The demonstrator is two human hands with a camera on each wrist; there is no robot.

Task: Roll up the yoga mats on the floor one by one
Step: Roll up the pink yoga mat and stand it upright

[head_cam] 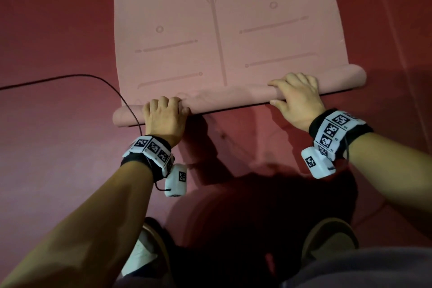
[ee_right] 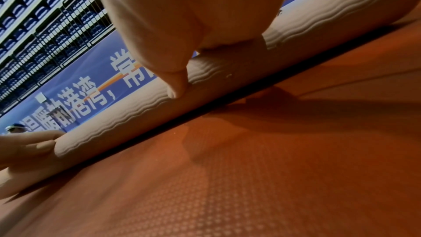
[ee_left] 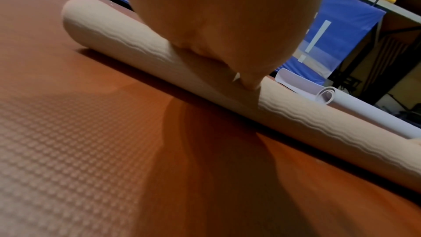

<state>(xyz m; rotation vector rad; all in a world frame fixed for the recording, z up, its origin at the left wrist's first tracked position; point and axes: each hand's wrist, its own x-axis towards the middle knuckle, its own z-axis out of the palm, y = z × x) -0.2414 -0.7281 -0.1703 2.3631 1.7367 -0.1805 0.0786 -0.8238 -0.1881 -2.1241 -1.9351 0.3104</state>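
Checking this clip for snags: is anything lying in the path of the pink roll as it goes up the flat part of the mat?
Nothing visible lies on the flat stretch of the pink mat ahead of the roll. A black cable crosses only its left end, beside the left hand; the right hand is clear.
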